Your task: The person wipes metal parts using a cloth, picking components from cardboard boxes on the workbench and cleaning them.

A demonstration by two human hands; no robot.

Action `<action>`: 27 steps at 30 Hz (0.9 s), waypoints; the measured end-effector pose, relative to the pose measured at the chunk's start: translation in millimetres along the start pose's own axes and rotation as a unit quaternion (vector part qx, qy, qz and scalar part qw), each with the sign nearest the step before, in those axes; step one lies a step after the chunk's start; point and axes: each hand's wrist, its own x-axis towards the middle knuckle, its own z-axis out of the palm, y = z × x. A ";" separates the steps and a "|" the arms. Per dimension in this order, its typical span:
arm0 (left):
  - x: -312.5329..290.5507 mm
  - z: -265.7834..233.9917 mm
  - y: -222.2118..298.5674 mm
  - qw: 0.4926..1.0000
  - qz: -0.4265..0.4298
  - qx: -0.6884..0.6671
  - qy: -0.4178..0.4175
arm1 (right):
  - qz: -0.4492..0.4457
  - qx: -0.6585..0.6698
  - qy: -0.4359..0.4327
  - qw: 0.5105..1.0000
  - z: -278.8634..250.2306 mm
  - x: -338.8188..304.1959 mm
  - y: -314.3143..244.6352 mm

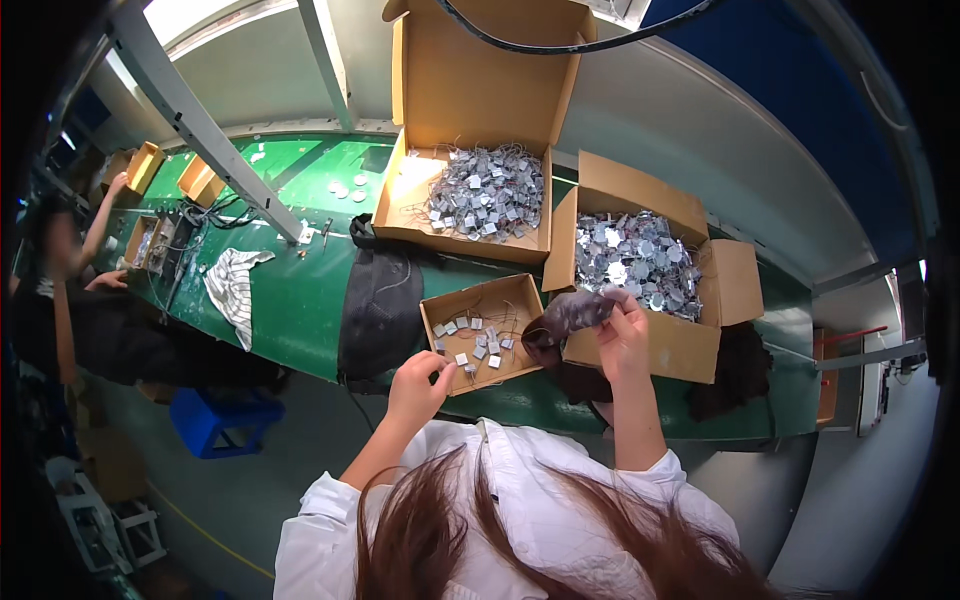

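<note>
My right hand (624, 335) is raised in front of the right carton, its thumb and fingers closed on a dark, glossy, crumpled piece of plastic film (575, 314). The film's lower left end hangs beside the shallow cardboard box (445, 302). Inside that box lie several small square silvery parts (479, 345) with thin wires. My left hand (415, 388) is at the box's near left corner with finger and thumb pinched together. Whatever is between those fingertips is too small to make out.
Behind stands an open lidded carton (480, 90) heaped with wired square parts. Right of it, another carton (735, 283) holds shiny flat metal pieces. Dark cloth (380, 305) and a striped rag (235, 285) lie on the green table (310, 280). A co-worker (75, 290) sits at far left.
</note>
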 end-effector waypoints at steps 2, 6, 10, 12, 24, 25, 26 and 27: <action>3.4 -3.7 11.0 1.000 0.002 0.016 -0.023 | 0.023 -0.003 0.018 1.000 12.3 -9.0 5.5; 19.0 6.0 61.5 0.990 0.119 -0.053 0.059 | 0.104 -0.013 -0.098 0.990 44.5 -25.2 12.8; 24.8 21.3 60.9 0.973 0.199 -0.032 -0.108 | 0.131 0.029 -0.164 0.977 60.8 -32.3 18.5; 25.5 30.4 53.4 0.972 0.135 -0.139 -0.131 | 0.130 0.080 -0.203 0.967 57.3 -29.1 17.7; 20.9 33.4 65.1 0.815 0.008 -0.573 -0.083 | 0.135 -0.290 -0.267 0.909 36.2 -65.5 54.9; 22.3 32.0 68.7 0.810 0.017 -0.582 -0.073 | 0.131 -0.290 -0.254 0.913 35.7 -68.3 55.4; 23.4 28.0 74.7 0.811 0.002 -0.581 -0.062 | 0.113 -0.354 -0.266 0.889 35.5 -68.7 53.9; 26.7 27.2 74.9 0.833 -0.002 -0.550 -0.058 | 0.094 -0.419 -0.274 0.861 34.0 -69.0 50.4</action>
